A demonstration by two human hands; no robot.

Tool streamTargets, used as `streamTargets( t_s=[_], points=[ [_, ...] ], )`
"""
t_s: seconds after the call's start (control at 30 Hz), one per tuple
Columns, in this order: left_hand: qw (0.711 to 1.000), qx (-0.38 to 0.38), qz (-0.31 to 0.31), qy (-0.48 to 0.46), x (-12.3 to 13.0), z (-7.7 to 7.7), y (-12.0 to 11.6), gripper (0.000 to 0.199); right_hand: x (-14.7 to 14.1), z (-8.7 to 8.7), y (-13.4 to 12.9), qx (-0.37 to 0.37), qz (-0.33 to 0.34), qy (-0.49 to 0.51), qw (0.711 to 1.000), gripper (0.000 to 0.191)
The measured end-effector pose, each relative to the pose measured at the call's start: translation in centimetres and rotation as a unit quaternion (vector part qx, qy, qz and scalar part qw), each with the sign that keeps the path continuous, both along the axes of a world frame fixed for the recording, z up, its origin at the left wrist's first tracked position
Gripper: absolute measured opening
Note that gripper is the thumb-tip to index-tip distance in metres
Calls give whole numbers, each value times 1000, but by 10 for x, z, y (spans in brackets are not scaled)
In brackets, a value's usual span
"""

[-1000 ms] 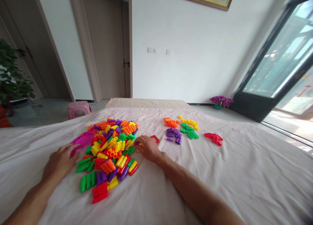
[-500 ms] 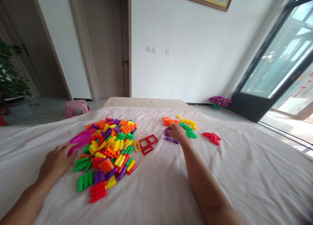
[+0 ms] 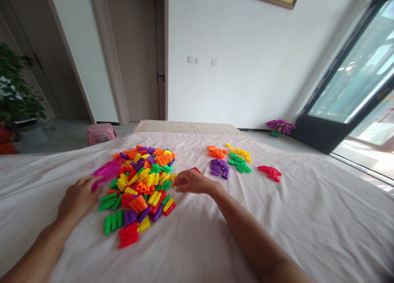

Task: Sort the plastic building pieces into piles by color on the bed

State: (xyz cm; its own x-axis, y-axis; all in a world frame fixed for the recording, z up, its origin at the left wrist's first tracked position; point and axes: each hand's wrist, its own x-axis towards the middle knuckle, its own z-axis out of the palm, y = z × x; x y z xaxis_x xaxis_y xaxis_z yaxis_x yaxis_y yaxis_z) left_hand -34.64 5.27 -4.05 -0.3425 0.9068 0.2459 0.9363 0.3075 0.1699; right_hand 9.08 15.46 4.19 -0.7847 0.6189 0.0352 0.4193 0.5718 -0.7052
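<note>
My left hand [image 3: 79,195] is at the left edge of a heap of bright plastic building pieces [image 3: 143,186]. Its fingers and thumb pinch the near edge of a magenta plastic object [image 3: 107,171], whose kind I cannot make out. My right hand [image 3: 191,181] is palm down just right of the heap, fingers bent and a little apart, with nothing visible in them. It covers most of the red frame pieces [image 3: 195,169]; a yellow frame piece [image 3: 173,177] shows by its fingertips. Farther right lie small groups of purple pieces [image 3: 219,168], green pieces [image 3: 240,163] and orange pieces [image 3: 217,152].
Yellow pieces [image 3: 241,153] and red pieces [image 3: 270,172] form two more groups on the right. Everything lies on a wrinkled pale cloth [image 3: 197,242]. Beyond its edge stand a pink stool [image 3: 101,133] and a pot of purple flowers [image 3: 279,127].
My right hand has moved left from the purple group to the frame pieces beside the heap. The purple pieces are now uncovered. My left hand stays at the magenta object.
</note>
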Motion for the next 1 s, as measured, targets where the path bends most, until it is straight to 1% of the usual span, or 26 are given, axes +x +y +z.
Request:
streamTargets(
  t_s=[0.1,0.17,0.27,0.5,0.57,0.67,0.7,0.77,0.83,0.87,0.93,1.0],
  points=[
    [1000,3,-3,1,1,0,0,57,-16,1,-20,-13,69,-24,997,22],
    [1000,3,-4,1,2,0,0,57,-20,2,-27,9,91,-37,995,24],
    [1000,5,-4,4,1,0,0,59,-20,3,-29,53,91,-46,993,23],
    [1000,-1,5,15,-3,-5,2,58,-18,2,-29,69,91,-72,991,20],
    [1000,-1,2,17,-4,-6,2,59,-18,1,-30,67,89,-70,991,19],
    [1000,1,-2,14,-6,-7,3,60,-14,0,-22,27,75,-38,996,17],
    [1000,0,-3,13,-7,-8,4,60,-11,0,-17,5,60,-18,998,17],
    [1000,-3,0,13,-9,-8,5,60,-1,0,0,-33,3,37,999,18],
    [1000,-7,1,16,-10,-9,5,60,15,0,22,-41,-85,104,990,21],
    [1000,-8,1,17,-11,-10,5,60,26,-1,34,-33,-135,141,980,22],
    [1000,-8,-1,18,-12,-12,5,62,52,-5,57,-28,-240,221,945,27],
    [1000,-3,-5,21,-14,-14,5,64,81,-11,75,-22,-348,293,890,33]
  ],
)
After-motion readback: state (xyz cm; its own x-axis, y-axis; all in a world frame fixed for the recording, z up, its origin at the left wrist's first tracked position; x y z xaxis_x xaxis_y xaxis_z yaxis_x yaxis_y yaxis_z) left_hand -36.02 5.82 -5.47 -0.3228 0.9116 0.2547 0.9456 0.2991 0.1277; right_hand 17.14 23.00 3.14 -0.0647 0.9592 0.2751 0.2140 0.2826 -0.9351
